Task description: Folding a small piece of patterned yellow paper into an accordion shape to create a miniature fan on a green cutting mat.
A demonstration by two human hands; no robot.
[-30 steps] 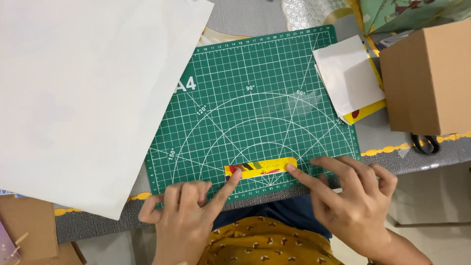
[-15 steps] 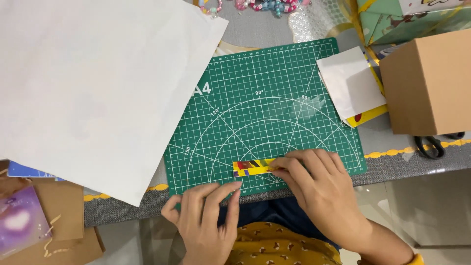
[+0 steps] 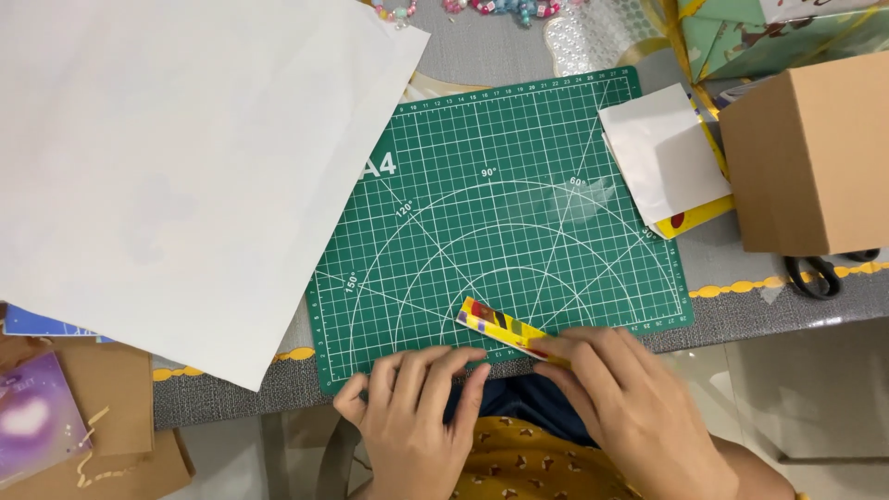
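Note:
A green cutting mat (image 3: 500, 204) with white grid and arc lines lies on the grey table. A narrow folded strip of yellow patterned paper (image 3: 491, 322) rests tilted on the mat's near edge. My right hand (image 3: 630, 407) pinches the strip's right end between its fingers. My left hand (image 3: 412, 412) lies flat with fingers spread on the mat's near edge, just left of the strip, holding nothing.
A large white sheet (image 3: 176, 157) covers the table's left and overlaps the mat. A brown cardboard box (image 3: 815, 153) stands at right, with black scissors (image 3: 820, 273) under it. White paper on yellow paper (image 3: 662, 157) lies beside the mat. Beads (image 3: 482, 7) lie at the far edge.
The strip has tilted, its left end now raised toward the mat's middle. My right hand slid to its right end. My left hand moved up onto the mat's edge.

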